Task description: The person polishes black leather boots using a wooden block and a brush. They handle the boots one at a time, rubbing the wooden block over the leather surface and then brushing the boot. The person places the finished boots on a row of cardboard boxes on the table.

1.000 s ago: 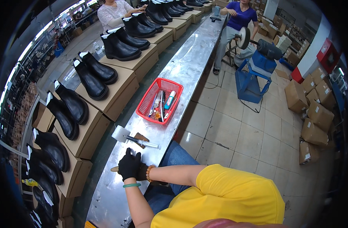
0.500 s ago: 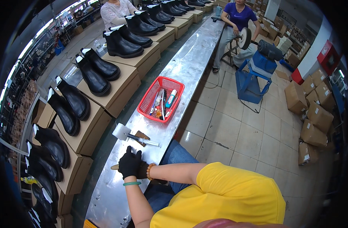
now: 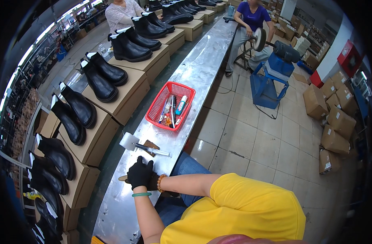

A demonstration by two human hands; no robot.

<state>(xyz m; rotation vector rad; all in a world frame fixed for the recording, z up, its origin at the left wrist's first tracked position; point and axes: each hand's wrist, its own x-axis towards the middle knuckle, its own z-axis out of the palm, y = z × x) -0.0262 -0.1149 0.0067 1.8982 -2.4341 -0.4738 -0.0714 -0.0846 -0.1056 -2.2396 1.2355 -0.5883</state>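
Note:
Both of my hands wear black gloves and rest together on the long metal table [image 3: 202, 69] just in front of me. My left hand [image 3: 139, 174], with a green band at the wrist, lies on top of my right hand [image 3: 154, 181], which has a bead bracelet and is mostly covered. A light wooden end [image 3: 122, 177] sticks out from under the gloves on the left; which hand grips it is hidden. Just beyond the hands lie a white flat piece [image 3: 129, 141], a brown scrap [image 3: 152, 145] and a thin dark-and-clear tool [image 3: 153, 150].
A red mesh basket [image 3: 185, 90] with pens and tubes stands farther along the table. Black boots [image 3: 100, 83] on cardboard boxes line the left. A seated person [image 3: 254, 14] works at a grinding wheel [image 3: 259, 39] on a blue stand; another person [image 3: 121, 13] is far left. Cartons [image 3: 334, 122] are stacked right.
My hands have stayed clasped in the same spot. The view has only shifted slightly.

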